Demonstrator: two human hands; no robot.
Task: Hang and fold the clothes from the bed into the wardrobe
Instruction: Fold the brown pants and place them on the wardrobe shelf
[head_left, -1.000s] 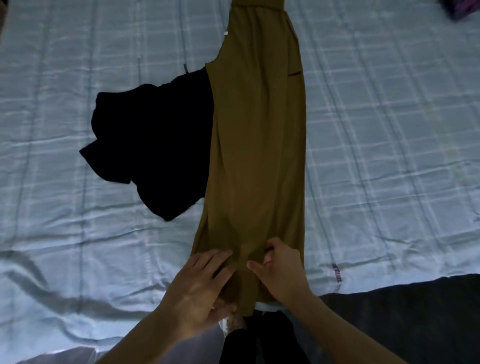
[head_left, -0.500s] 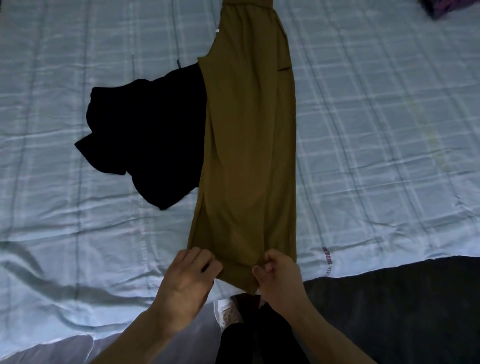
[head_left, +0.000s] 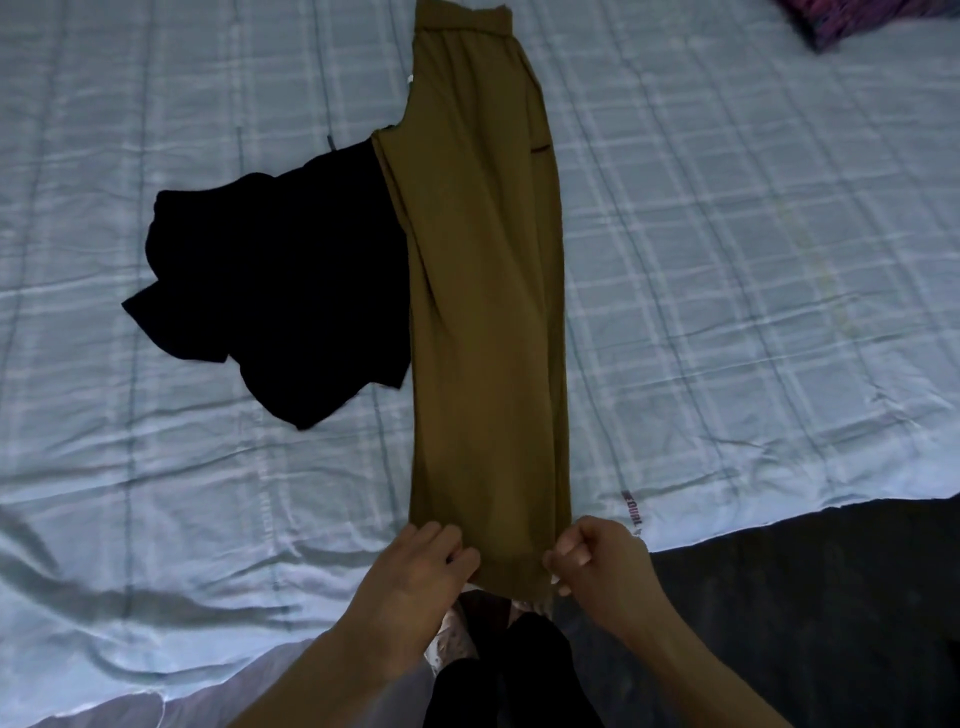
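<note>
The brown pants (head_left: 488, 312) lie long & flat on the blue bed sheet (head_left: 727, 260), waist far away, leg ends at the near edge. The left hand (head_left: 415, 577) pinches the left corner of the hem w/ curled fingers (head_left: 441, 538). The right hand (head_left: 602, 566) pinches the right corner, fingers curled tight. The hem sits between both hands. A black top (head_left: 275, 291) lies just left, partly under the pants.

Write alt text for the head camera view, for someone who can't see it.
Two hands, the left hand and right hand, pinch the near hem of olive-brown trousers laid lengthwise on a pale blue checked bedsheet. A crumpled black garment lies partly tucked under the trousers' left edge.
</note>
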